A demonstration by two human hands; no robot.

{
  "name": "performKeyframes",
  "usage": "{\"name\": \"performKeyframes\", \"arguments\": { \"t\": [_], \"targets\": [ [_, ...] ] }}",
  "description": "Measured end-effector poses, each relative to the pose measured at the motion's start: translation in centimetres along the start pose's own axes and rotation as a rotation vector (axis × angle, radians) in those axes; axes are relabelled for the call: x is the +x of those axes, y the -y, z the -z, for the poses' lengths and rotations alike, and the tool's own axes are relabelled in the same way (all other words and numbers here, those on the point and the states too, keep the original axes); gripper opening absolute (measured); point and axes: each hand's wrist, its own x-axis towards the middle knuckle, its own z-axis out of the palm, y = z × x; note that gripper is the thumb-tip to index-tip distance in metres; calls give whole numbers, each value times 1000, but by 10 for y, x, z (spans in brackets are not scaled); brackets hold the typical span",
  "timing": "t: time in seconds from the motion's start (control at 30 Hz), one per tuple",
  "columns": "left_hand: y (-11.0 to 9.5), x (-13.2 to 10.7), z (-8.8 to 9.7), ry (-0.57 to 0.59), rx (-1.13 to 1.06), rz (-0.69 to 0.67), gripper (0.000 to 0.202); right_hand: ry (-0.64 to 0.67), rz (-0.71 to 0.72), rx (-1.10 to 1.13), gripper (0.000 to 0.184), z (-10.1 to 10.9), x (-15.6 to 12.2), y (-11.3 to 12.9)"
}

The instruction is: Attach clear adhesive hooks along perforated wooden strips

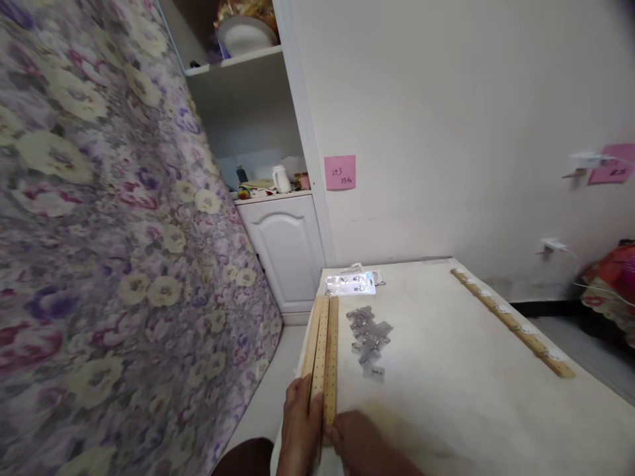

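Observation:
Several light wooden strips with rows of small holes lie side by side along the table's left edge. My left hand is closed round the near part of the left strips, its fingers over their outer side and its thumb on top. My right hand, somewhat blurred, has its fingers closed at the near end of the rightmost strip. To the right of the strips lies a loose pile of small clear plastic bags; their contents are too small to make out.
Clear blister packs lie at the table's far left corner. Another wooden strip bearing several white-and-metal pieces lies along the right side of the white table. A floral curtain hangs at left, beside a white cabinet.

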Motion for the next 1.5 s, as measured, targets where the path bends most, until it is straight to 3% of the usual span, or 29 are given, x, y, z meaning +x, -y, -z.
{"name": "performKeyframes", "arguments": {
  "t": [0.13, 0.27, 0.43, 0.6, 0.77, 0.97, 1.13, 1.33, 1.43, 1.5],
  "targets": [
    [-7, -4, 0, -35, 57, -2, 44, -98, -11, -156, 30, 2, -7, -7],
    [-33, -15, -9, -62, 35, -63, 41, -163, 52, -210, 17, 15, -19, -32],
    [-73, -35, -47, 142, 39, -234, 32, -219, 79, -130, 13, 48, -43, -63],
    [-91, -30, -87, 160, 164, -280, 38, -270, 25, 42, 18, 86, -77, -81],
    [-114, -10, -107, 195, 231, -305, 49, -299, -37, 154, 35, 113, -105, -93],
    [-140, 17, -114, 206, 351, -312, 38, -348, -54, 286, 45, 127, -122, -101],
    [-142, 36, -109, 246, 423, -329, 29, -306, -21, 335, 44, 129, -119, -106],
    [-149, 38, -101, 255, 456, -366, 26, -281, -9, 419, 40, 133, -117, -109],
    [-160, 47, -108, 254, 442, -408, 25, -344, -9, 469, 41, 138, -118, -109],
    [-166, 56, -117, 252, 438, -424, 23, -458, -1, 462, 40, 150, -122, -111]
  ]
}}
